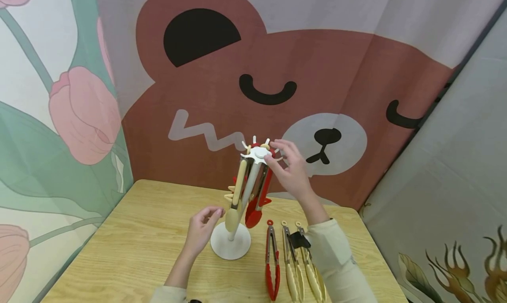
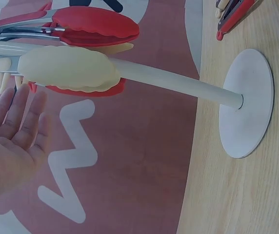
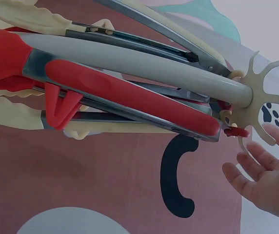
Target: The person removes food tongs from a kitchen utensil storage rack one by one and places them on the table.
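Observation:
A white stand point(image 2: 169, 85) with a round base point(image 1: 237, 252) and a hooked top point(image 3: 249, 105) stands on the table. Cream tongs point(image 2: 69, 68) and red tongs point(image 3: 129, 95) hang from its hooks. At the top, my right hand point(image 1: 292, 170) has its fingers spread around the hooks' edge; whether the fingertips touch cannot be made out. Beside the hanging cream tongs, to their left, my left hand point(image 1: 201, 230) is raised with loosely bent fingers and nothing in it. On the table right of the base lie red tongs point(image 1: 267, 270) and two cream tongs point(image 1: 290, 276).
The wooden table point(image 1: 154, 232) ends at a curtain point(image 1: 190, 162) printed with a bear. Across the two cream tongs lies a small black piece point(image 1: 299, 240), partly behind my right sleeve point(image 1: 336, 250). A pale curtain point(image 1: 443, 184) hangs at the right.

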Demonstrator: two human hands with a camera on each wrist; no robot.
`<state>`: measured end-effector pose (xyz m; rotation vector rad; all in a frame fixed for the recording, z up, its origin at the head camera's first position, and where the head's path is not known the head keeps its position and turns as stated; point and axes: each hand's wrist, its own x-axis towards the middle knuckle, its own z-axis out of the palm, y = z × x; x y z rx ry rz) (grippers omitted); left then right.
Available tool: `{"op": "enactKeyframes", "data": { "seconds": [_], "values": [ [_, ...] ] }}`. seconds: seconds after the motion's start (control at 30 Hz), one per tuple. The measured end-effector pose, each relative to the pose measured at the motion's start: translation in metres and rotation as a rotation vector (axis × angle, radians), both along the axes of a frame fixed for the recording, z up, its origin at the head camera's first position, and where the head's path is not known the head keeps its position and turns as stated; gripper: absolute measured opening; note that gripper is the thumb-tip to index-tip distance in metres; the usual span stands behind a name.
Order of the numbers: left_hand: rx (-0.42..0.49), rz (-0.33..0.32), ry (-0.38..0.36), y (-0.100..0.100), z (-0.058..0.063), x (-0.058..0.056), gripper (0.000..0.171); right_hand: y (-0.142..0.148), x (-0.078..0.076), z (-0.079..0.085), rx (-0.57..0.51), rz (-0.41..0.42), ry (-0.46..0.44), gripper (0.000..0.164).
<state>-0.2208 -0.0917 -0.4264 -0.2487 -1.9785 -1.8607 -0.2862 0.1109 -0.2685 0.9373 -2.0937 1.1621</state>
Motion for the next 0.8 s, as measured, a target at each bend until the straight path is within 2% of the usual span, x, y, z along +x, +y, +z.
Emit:
{"op": "enactKeyframes", "data": {
  "seconds": [0.13,0.23,0.47,0.57,0.8],
  "values": [
    [-0.004,-0.006,-0.019,0.001,-0.002,-0.001,0.019,-0.003,-0.001,-0.001,0.037,0.034,0.054,0.033],
    [-0.004,-0.017,-0.044,0.001,0.0,0.0,0.02,-0.006,-0.003,-0.003,0.058,0.043,0.071,0.031],
    [-0.008,-0.027,-0.037,0.004,0.019,0.012,0.017,-0.012,-0.008,-0.01,0.044,0.039,0.133,0.026],
    [0.007,-0.04,-0.032,0.006,0.022,0.015,0.016,-0.013,-0.01,-0.011,0.026,0.036,0.164,0.024],
    [0.031,-0.075,-0.025,0.008,0.02,0.015,0.015,-0.015,-0.008,-0.013,0.013,0.01,0.146,0.025]
  ]
}}
